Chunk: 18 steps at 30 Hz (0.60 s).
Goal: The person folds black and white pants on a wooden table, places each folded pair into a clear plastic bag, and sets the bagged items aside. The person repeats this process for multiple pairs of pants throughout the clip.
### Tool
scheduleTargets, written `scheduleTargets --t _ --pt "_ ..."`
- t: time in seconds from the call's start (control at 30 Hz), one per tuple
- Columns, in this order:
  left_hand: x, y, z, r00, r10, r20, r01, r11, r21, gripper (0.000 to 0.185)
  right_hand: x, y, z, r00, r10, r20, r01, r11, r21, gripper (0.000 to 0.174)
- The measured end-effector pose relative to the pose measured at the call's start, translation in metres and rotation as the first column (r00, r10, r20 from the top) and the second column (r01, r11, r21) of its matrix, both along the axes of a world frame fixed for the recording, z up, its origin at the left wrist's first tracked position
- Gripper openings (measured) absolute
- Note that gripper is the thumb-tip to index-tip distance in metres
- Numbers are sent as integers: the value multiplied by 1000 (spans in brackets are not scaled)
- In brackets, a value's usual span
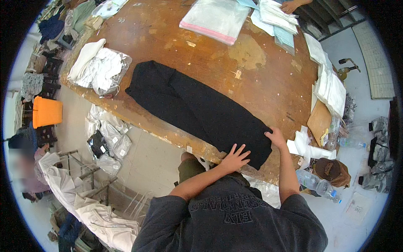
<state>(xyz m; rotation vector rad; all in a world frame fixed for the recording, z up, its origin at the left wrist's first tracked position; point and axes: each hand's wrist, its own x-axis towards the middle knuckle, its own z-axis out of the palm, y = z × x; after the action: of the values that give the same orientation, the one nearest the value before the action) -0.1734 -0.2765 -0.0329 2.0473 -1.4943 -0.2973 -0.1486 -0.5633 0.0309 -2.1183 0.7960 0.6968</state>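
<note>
A folded black garment lies slantwise across the worn wooden table, its near end in front of me. My left hand rests flat on that end with its fingers spread, close to the table's edge. At the garment's right corner, my right hand pinches the cloth between thumb and fingers. One long fold line runs along the garment. Its lower layers are hidden.
Clear plastic bags lie at the far side, near another person's hand. A bag of white labels sits left. White packets line the right edge. Plastic bottles and a brown cap are near my right.
</note>
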Motion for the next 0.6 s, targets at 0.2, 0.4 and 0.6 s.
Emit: scheduleTargets --t 0.2,0.4,0.6 --pt "17 51 10 -2 226 -974 -679 715 167 30 76 63 -4 892 -190 410 -33 878 477 38" --pt "80 90 -1 -362 -24 -932 -926 130 356 46 162 162 -22 933 -266 244 56 775 629 45" --pt "105 107 11 -303 366 -880 -894 212 396 56 147 189 -23 636 435 638 -382 895 -230 42"
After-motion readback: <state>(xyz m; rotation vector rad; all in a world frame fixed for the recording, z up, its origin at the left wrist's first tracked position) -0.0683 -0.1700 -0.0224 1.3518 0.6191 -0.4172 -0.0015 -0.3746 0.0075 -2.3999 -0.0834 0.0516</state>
